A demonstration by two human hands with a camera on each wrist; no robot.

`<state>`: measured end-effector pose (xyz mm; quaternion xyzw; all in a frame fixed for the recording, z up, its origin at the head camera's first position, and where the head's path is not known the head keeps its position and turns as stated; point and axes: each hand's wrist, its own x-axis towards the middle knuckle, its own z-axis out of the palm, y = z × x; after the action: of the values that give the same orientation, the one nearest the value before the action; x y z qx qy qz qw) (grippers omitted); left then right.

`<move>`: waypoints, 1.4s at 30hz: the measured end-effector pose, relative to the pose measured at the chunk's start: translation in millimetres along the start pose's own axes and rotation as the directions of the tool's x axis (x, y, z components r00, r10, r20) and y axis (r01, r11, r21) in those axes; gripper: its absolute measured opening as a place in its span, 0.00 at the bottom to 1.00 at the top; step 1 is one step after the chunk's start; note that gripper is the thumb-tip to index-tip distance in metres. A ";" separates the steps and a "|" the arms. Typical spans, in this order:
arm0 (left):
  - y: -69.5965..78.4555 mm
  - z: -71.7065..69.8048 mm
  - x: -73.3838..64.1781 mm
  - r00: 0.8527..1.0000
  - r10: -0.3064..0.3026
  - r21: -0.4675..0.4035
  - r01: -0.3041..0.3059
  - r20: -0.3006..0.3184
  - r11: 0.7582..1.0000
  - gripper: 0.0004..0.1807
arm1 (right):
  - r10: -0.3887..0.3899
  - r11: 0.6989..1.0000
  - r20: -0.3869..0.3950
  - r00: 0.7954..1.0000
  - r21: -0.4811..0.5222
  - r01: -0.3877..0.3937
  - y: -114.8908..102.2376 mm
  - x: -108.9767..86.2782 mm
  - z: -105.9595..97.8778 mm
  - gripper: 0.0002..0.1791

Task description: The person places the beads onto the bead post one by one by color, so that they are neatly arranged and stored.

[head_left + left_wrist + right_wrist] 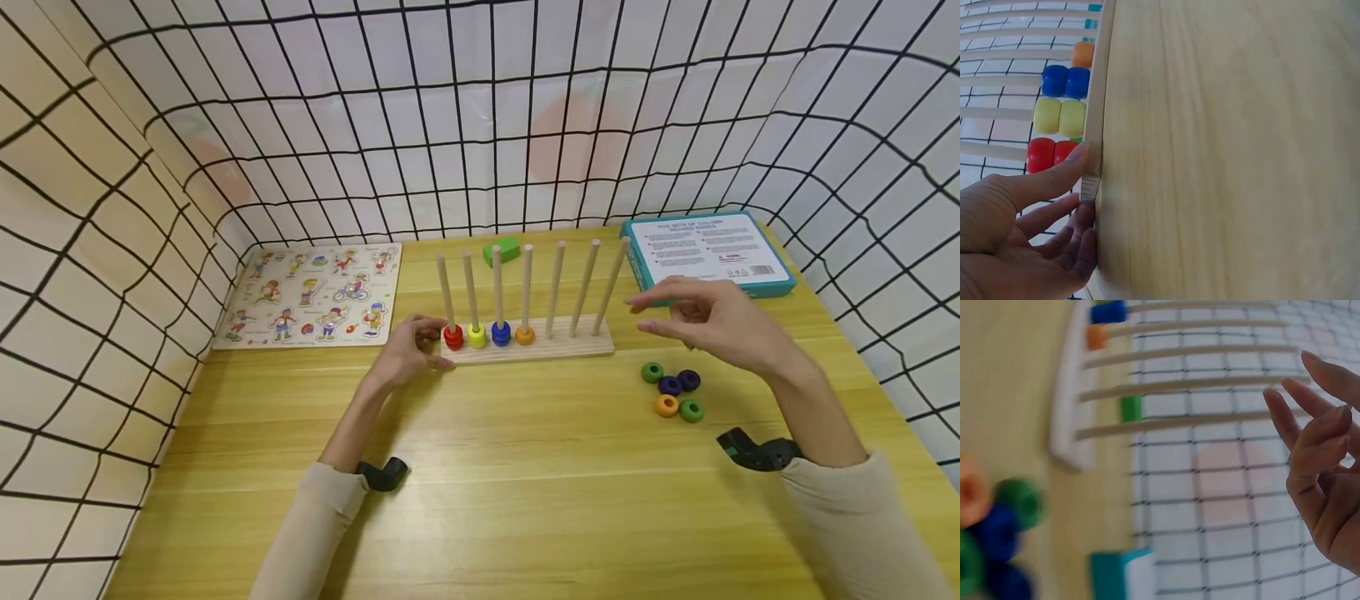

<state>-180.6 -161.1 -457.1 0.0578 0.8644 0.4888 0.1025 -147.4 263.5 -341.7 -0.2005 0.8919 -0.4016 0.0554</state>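
Note:
A wooden bead stand point(540, 347) with several upright pegs stands mid-table. Red beads point(453, 337), yellow beads point(476, 336), blue beads point(501, 334) and one orange bead point(525, 336) sit low on its four left pegs; the pegs to their right are bare. My left hand point(408, 350) holds the stand's left end, thumb against the front edge in the left wrist view. My right hand point(712, 321) hovers right of the stand, holding nothing, with thumb and forefinger apart. In front of it lie loose green point(692, 410), dark blue point(670, 385) and orange beads point(667, 406).
A picture puzzle board point(311, 296) lies at the back left. Behind the stand is a green block point(501, 250). A teal and white box point(712, 250) lies at the back right, partly behind my right hand. Black netting point(491, 117) surrounds the table's back and sides.

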 end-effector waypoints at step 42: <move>1.8 0.4 -1.0 1.000 -0.009 0.003 0.009 0.001 1.000 0.38 | -0.077 0.996 0.155 0.985 -0.032 0.083 95.4 -54.1 37.5 0.18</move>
<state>-179.5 -160.1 -455.7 0.0541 0.8653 0.4872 0.1051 -118.2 316.2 -440.7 -0.2673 0.8838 -0.3698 0.1038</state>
